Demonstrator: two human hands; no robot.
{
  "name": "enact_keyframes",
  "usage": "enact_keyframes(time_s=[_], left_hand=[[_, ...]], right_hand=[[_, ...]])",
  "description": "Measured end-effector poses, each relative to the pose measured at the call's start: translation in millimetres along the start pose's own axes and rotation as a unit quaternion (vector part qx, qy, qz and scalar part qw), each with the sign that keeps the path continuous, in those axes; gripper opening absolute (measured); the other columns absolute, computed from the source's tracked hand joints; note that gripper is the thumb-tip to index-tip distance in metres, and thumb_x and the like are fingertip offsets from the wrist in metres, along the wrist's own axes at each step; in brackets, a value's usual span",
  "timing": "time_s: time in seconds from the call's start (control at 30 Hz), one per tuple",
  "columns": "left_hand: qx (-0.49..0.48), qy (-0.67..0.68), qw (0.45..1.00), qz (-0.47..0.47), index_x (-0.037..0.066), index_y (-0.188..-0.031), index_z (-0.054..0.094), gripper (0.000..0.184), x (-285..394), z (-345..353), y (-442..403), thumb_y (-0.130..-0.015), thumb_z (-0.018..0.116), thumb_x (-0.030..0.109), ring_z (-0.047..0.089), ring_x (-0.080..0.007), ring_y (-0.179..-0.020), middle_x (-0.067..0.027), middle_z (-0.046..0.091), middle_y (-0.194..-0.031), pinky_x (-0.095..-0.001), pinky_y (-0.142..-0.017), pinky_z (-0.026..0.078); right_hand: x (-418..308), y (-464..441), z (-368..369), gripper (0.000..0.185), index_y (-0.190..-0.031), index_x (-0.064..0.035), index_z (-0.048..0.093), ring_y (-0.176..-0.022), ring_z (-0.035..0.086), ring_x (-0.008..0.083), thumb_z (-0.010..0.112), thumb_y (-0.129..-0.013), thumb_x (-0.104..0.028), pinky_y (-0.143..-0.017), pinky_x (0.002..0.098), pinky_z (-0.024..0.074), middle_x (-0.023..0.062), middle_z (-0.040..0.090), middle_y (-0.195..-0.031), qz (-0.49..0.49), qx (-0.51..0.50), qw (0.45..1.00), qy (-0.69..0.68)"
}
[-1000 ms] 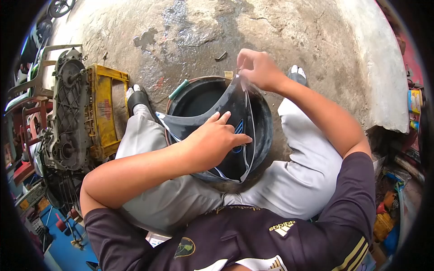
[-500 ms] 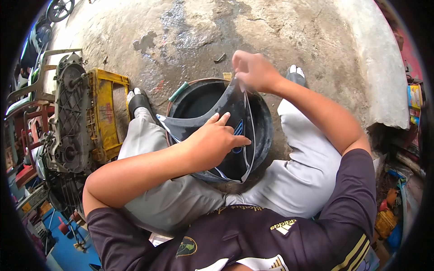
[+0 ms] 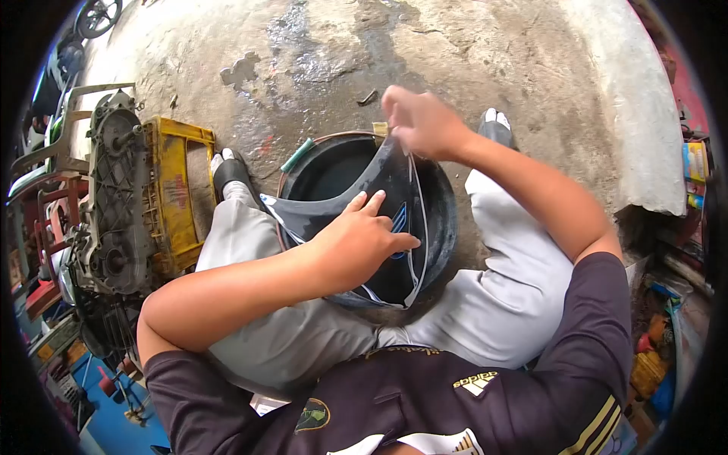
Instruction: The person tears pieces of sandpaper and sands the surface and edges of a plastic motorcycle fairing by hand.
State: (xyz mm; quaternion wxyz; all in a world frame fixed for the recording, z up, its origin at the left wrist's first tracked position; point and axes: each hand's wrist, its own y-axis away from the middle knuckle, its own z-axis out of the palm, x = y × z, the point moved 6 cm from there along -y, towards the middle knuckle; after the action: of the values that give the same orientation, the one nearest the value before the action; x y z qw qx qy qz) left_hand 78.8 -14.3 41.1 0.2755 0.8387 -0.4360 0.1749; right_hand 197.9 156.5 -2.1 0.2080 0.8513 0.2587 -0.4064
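A black motorcycle body panel (image 3: 331,208) with pale edges and a blue-and-white marking lies across a round black tub (image 3: 445,220) between my knees. My left hand (image 3: 365,241) rests on the panel's face, with fingers spread and the thumb stretched out toward the far edge. At the panel's upper tip, my right hand (image 3: 425,125) is curled with its fingers drawn together. Motion blurs those fingertips, and I cannot make out what they hold. Dark water or shadow fills the visible part of the tub.
A metal engine casing (image 3: 117,197) and a yellow crate (image 3: 173,193) stand close on the left. Wet concrete floor (image 3: 326,61) lies ahead, with a small dark metal piece (image 3: 368,98) on it. A concrete ledge (image 3: 644,114) and cluttered parts are on the right.
My right hand has shifted slightly down and left at the panel's tip. My left hand stays on the panel, which has barely moved.
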Motion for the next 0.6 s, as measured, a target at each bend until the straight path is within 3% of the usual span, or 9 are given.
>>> enact_keyframes(time_s=[0.43,0.5,0.6], left_hand=[[-0.022,-0.017,1.000,0.000,0.022,-0.149,0.062,0.067,4,-1,0,-0.085,0.074,0.007,0.051,-0.0517,-0.139,-0.0148,0.073,-0.110,-0.0626,-0.123,0.033],[-0.008,-0.011,1.000,0.002,0.022,-0.149,0.062,0.067,-1,0,2,-0.085,0.073,0.007,0.053,-0.0509,-0.138,-0.0146,0.073,-0.109,-0.0616,-0.124,0.033],[0.003,0.005,1.000,-0.001,0.021,-0.149,0.061,0.067,-1,-2,1,-0.085,0.073,0.007,0.055,-0.0476,-0.137,-0.0153,0.074,-0.108,-0.0604,-0.123,0.034]], right_hand=[[-18,-16,3,0.025,-0.111,-0.0055,0.058,-0.085,0.073,0.0355,0.059,-0.087,0.003,-0.076,0.0440,0.0553,0.0142,0.074,-0.089,-0.064,-0.071,0.994,0.042],[-7,-15,-7,0.027,-0.110,-0.0055,0.059,-0.085,0.073,0.0343,0.059,-0.085,0.003,-0.077,0.0432,0.0554,0.0142,0.074,-0.089,-0.006,-0.105,0.993,0.056],[0,-13,-5,0.024,-0.107,-0.0047,0.060,-0.085,0.074,0.0307,0.061,-0.083,0.001,-0.077,0.0425,0.0560,0.0143,0.075,-0.089,-0.005,-0.079,0.995,0.053]])
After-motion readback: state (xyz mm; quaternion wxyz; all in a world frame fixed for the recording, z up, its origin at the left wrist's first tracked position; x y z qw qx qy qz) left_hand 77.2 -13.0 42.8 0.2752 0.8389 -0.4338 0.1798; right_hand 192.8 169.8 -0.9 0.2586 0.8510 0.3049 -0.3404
